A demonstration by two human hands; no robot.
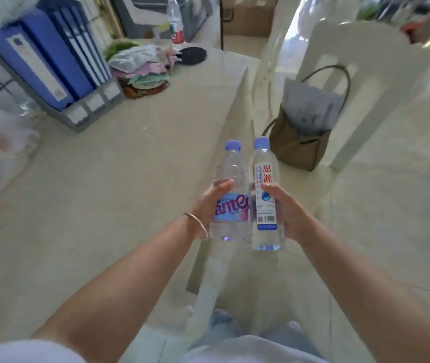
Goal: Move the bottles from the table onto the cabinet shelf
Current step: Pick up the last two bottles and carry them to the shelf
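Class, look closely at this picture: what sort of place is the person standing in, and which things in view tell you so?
Probably an office or a workroom at home. Blue binders stand in a grey file rack on the pale table, a handbag sits on the floor by a white chair, and folded cloths are stacked nearby.

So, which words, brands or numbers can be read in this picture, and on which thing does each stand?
"ante": pink letters, cut off at both ends, on the blue-labelled clear plastic bottle in the left hand.
"思源": red characters on the white-labelled clear plastic bottle in the right hand.
Smaller print and the barcode digits on that label: too small to read.
Red-labelled bottle far back and the spine labels of the blue binders: blurred.
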